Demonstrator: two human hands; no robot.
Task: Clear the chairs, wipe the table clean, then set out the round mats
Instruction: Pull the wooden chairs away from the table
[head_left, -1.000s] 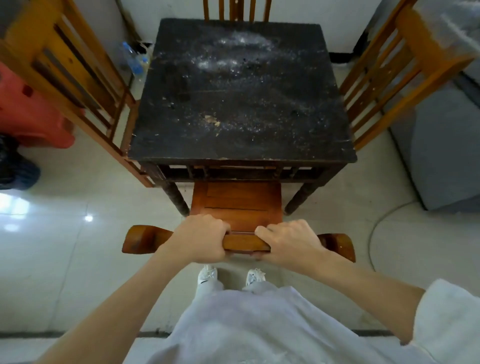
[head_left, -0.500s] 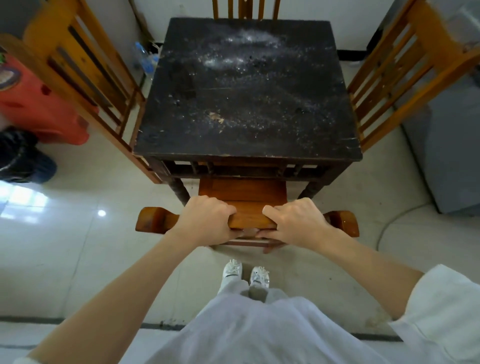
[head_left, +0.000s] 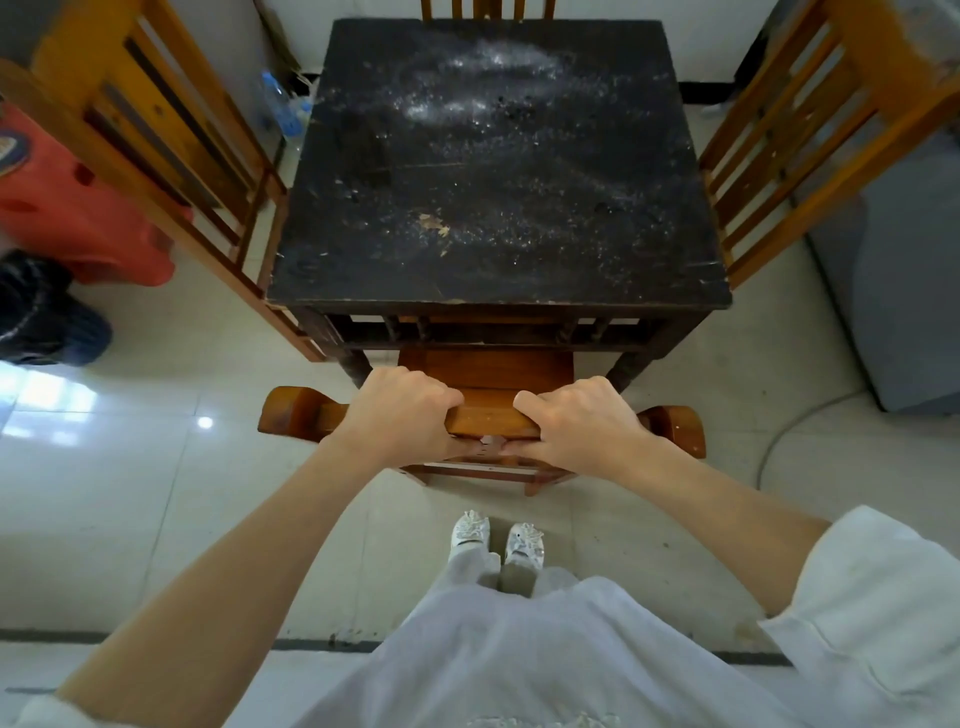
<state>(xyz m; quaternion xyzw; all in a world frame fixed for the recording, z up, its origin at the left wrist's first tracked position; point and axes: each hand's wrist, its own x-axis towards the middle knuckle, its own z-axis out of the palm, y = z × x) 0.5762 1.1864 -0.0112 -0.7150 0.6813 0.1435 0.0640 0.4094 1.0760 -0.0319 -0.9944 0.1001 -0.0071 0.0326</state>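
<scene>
The top rail of the near chair (head_left: 491, 418) is gripped by both hands, fingers curled over its far edge. The left hand (head_left: 397, 415) is wrapped round the rail left of its middle; the right hand (head_left: 576, 421) is wrapped round it right of the middle, with bare wood showing between them. The chair's seat is partly tucked under the near edge of the table (head_left: 498, 171), between the two near table legs. The dark table top is covered in white powder and crumbs, thickest toward its far side, with a small tan scrap near its middle. A slatted wooden chair (head_left: 156, 145) is seen against the table's left side and another (head_left: 810, 135) against its right side; the back of a fourth chair (head_left: 488, 8) is just visible at the table's far edge. A plastic bottle (head_left: 278, 106) stands on the floor by the table's far left corner. A red stool (head_left: 67, 208) sits left of the left chair. White shoes (head_left: 498, 535) are seen on the tiled floor, on the near side of the gripped chair. No round mats are in view.
</scene>
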